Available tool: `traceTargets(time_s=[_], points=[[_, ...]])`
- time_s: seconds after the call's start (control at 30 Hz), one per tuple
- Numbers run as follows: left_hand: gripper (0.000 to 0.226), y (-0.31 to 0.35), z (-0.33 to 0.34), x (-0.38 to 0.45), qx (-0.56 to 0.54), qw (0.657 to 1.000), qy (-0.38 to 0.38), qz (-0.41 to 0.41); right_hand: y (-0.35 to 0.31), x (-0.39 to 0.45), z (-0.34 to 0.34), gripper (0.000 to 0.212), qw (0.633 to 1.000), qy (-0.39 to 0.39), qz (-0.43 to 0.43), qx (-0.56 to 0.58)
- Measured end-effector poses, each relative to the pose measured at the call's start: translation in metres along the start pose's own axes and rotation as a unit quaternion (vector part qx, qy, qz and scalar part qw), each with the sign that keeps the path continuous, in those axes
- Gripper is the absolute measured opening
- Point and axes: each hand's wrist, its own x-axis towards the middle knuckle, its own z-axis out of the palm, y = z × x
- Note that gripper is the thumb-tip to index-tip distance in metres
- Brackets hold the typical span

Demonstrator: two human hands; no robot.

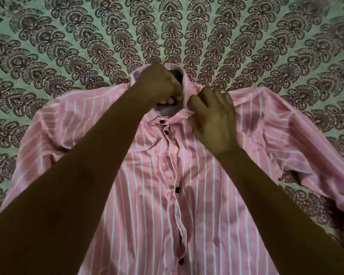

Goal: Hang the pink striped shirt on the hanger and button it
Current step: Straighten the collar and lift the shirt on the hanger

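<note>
One pink striped shirt point(147, 195) lies front-up on a green patterned bedspread point(48, 46), four dark buttons point(177, 189) showing. One hanger point(165, 54) hook pokes from the collar. The left hand point(159, 84) and the right hand point(213, 118) each pinch collar fabric.

hanger point(165, 55): only hook shows | shirt point(147, 195) hem: cut off

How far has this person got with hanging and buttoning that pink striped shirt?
Done: the pink striped shirt lies on the patterned bedspread with the gold hanger hook poking from its neck, and several dark buttons look fastened. In hand: both hands, left and right, work at the collar. Left: any unfastened buttons.
</note>
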Motion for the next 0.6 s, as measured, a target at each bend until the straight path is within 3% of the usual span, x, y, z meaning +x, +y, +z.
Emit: traceTargets(time_s=[0.1,0.2,0.3,0.4,0.5,0.6], points=[[0.019,0.004,-0.012,0.010,-0.043,0.997,0.058,-0.011,-0.004,-0.008,0.006,0.024,0.999,0.004,-0.022,-0.025],[0.023,0.008,-0.010,0.008,-0.005,0.999,-0.009,-0.039,-0.002,-0.017,0.008,0.019,0.999,-0.019,-0.037,-0.015],[0.041,0.007,0.003,0.006,0.088,0.993,-0.059,-0.043,-0.002,-0.021,0.007,0.019,0.998,-0.016,-0.055,0.002],[0.024,0.010,0.007,0.003,0.078,0.997,-0.019,-0.020,-0.008,-0.017,0.004,0.016,0.999,0.028,-0.038,-0.013],[0.032,0.012,0.001,0.006,0.012,0.996,0.080,0.032,-0.010,-0.004,0.002,0.031,0.997,0.076,0.013,-0.019],[0.032,0.011,0.000,0.010,0.035,0.986,0.144,0.082,-0.013,0.007,0.005,0.032,0.996,0.077,0.017,-0.043]])
